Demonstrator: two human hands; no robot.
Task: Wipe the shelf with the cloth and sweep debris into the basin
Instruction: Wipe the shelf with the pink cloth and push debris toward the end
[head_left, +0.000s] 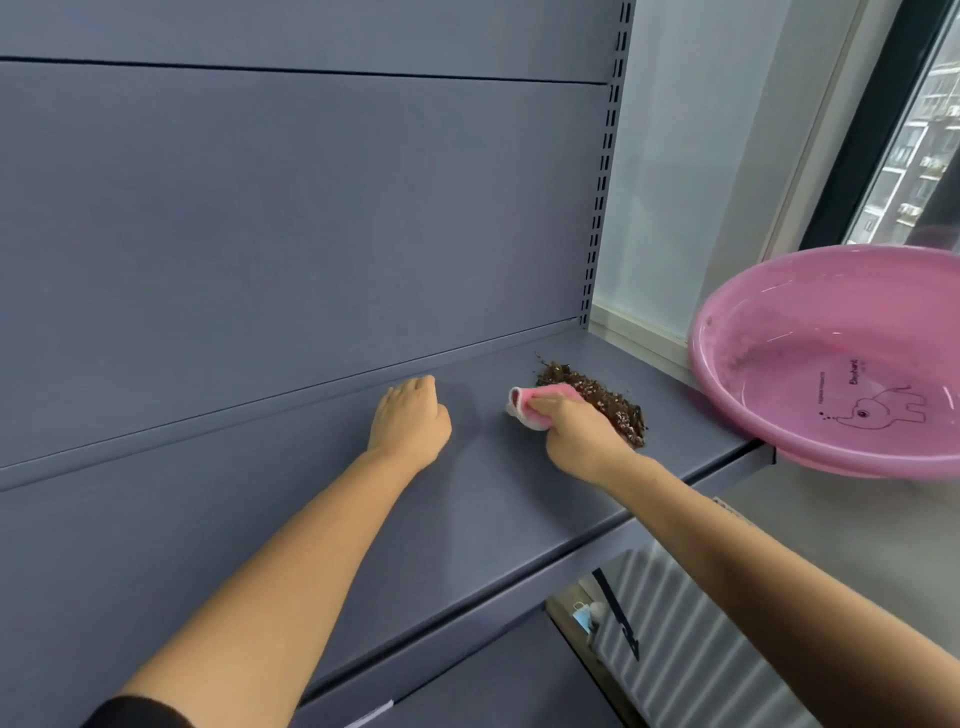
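Bare forearms — dark sleeve (140, 713), seemingly, left.

Daylit window (906, 156) at right; white ribbed radiator (691, 649) below.
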